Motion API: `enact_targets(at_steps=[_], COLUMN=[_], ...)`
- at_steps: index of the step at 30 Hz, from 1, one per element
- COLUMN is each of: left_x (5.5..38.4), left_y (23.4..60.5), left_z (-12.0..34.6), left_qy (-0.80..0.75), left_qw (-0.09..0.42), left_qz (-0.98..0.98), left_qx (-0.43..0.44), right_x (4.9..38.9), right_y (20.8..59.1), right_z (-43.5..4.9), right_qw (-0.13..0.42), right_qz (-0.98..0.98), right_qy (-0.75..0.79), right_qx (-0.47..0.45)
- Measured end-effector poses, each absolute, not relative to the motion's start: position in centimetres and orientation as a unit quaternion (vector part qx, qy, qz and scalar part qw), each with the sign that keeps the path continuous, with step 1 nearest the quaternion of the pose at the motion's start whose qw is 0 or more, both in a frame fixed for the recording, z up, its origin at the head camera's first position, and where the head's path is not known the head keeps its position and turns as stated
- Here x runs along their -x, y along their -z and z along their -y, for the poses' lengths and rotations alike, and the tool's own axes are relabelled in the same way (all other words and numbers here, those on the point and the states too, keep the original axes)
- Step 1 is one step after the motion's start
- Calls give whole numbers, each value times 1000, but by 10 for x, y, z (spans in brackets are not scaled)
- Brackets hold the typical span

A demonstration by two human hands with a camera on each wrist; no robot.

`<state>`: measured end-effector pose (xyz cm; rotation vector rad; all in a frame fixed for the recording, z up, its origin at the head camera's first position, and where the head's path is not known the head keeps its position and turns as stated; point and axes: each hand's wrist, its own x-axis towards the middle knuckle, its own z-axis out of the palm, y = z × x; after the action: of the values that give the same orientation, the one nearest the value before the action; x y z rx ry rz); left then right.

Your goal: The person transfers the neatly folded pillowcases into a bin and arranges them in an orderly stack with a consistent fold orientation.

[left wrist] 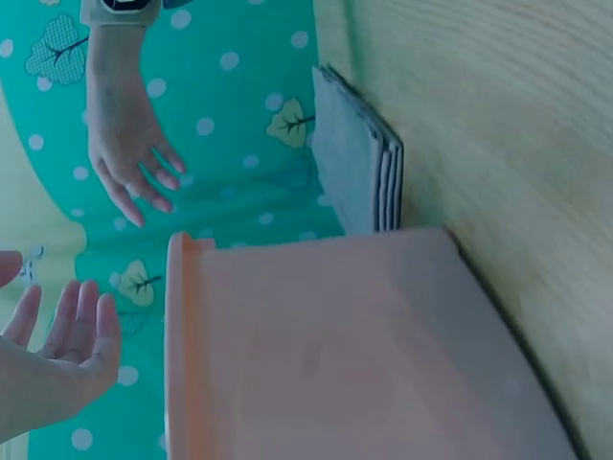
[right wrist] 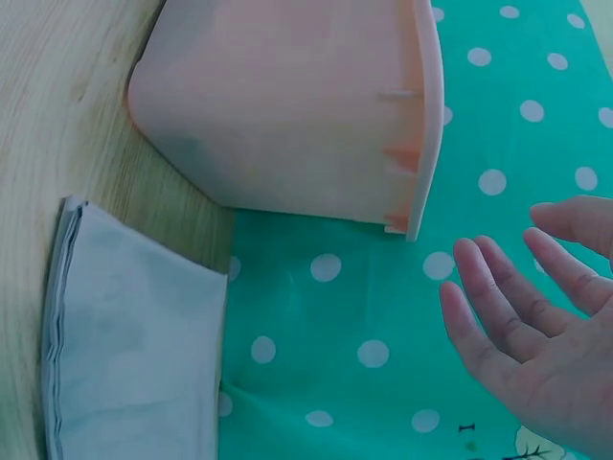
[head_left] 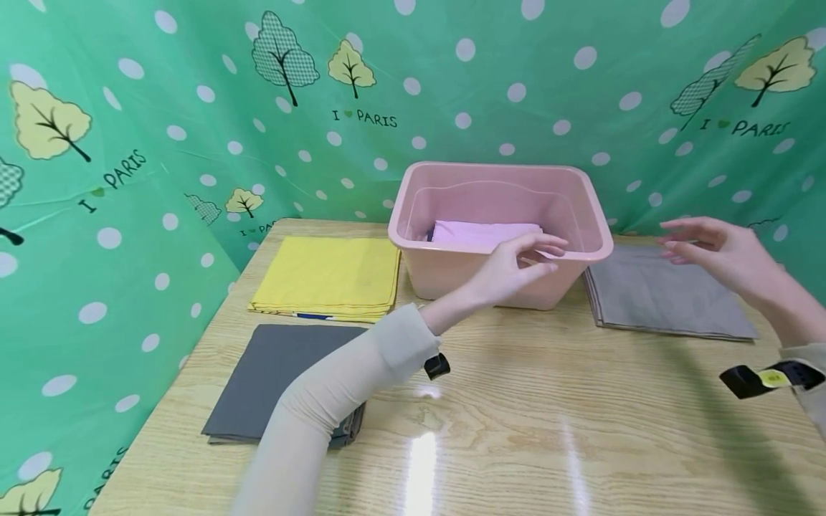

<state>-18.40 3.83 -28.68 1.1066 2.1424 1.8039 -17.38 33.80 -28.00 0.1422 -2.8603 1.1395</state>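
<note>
A pink plastic tub (head_left: 497,279) stands at the back of the table, with a folded pink cloth (head_left: 480,233) inside it. My left hand (head_left: 516,269) hovers at the tub's front rim, fingers loosely bent and holding nothing; in the left wrist view it shows apart from the tub wall. Above the folded light grey cloth (head_left: 665,290), right of the tub, my right hand (head_left: 729,254) is raised. Its fingers are spread and relaxed in the right wrist view, with nothing in them. A dark edge beside the pink cloth in the tub is too small to identify.
On the table (head_left: 503,430), left of the tub, lies a folded yellow cloth (head_left: 329,276). Nearer the front is a folded dark grey cloth (head_left: 264,373), partly covered by my left sleeve. A green dotted curtain (head_left: 464,86) hangs close behind the tub and along the left side.
</note>
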Motion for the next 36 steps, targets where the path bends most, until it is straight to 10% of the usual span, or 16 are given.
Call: enact_targets(at_steps=[36], left_x=[163], left_y=[377], left_z=[-119], left_qy=[-624], left_qw=[97], left_qz=[-731], left_qx=[-258], right_x=[156], right_y=[348], right_z=[-390], right_qw=[16], right_qz=[923], right_qy=[-383], right_qx=[-25])
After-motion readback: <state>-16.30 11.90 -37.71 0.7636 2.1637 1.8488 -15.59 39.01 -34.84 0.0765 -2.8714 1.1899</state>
